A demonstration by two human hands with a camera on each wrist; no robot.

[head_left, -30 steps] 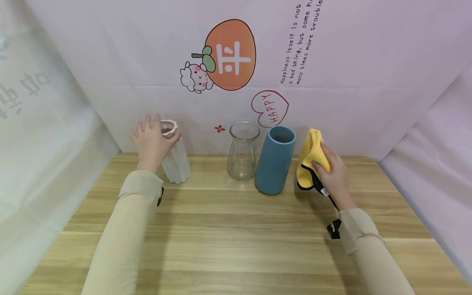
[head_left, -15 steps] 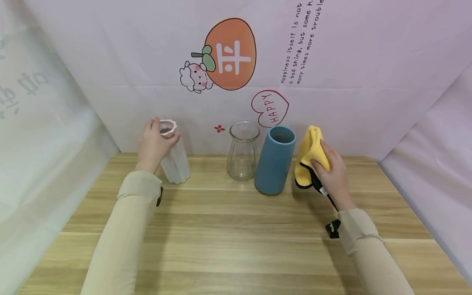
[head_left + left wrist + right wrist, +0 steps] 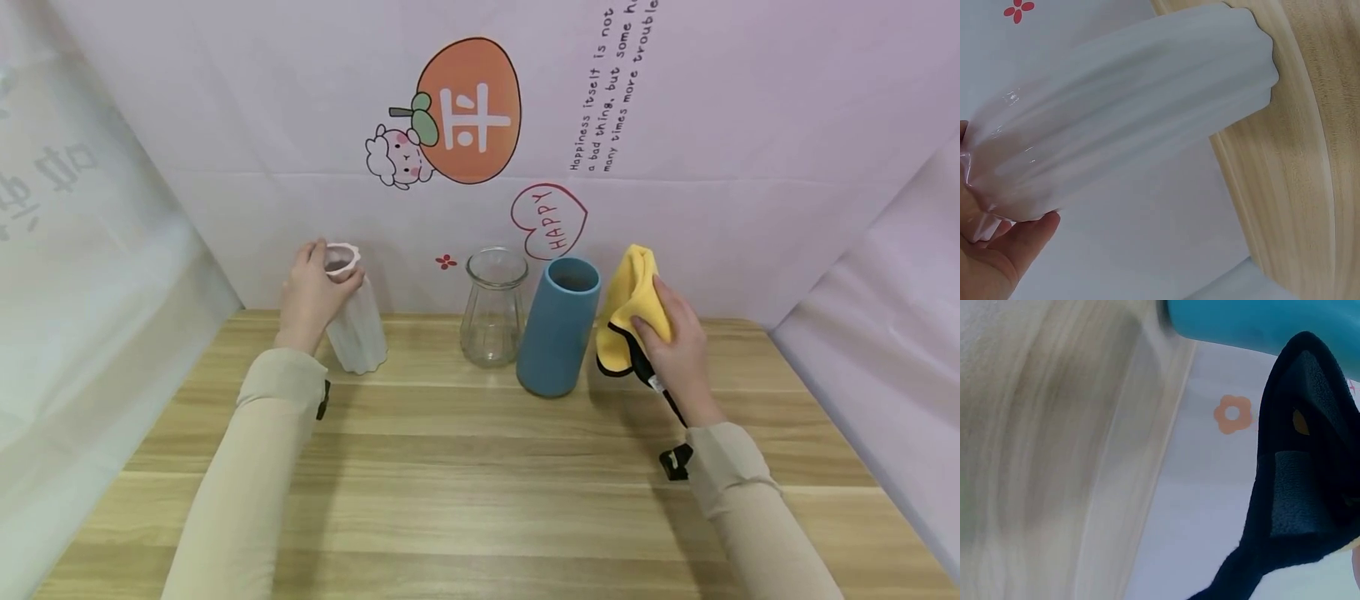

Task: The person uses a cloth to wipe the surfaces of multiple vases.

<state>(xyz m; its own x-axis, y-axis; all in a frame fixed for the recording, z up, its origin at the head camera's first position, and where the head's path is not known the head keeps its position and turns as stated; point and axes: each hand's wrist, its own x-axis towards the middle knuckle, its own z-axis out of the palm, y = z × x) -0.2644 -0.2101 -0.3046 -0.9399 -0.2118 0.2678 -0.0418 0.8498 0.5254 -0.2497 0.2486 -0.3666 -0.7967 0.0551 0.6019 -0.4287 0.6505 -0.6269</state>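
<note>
At the left, my left hand (image 3: 311, 292) grips the top of a white fluted vase (image 3: 357, 329), which stands upright on the table. In the left wrist view the thumb (image 3: 1034, 240) lies against the side of the vase near its mouth. On the right, my right hand (image 3: 678, 350) pinches a folded yellow cloth (image 3: 636, 292) with black edging, just right of a blue vase (image 3: 558, 333). The right wrist view shows the dark grey side of the cloth (image 3: 1300, 500) hanging close to the blue vase; that hand is mostly out of this view.
Between the white and blue vases stands a clear glass vase (image 3: 492, 325), close beside the blue one. The wooden table (image 3: 480, 492) ends at a printed white backdrop (image 3: 262, 108). White sheets hang on both sides.
My left fingers have drawn in around the white vase's mouth. My right hand has raised the yellow cloth a little and brought it slightly left, nearer the blue vase.
</note>
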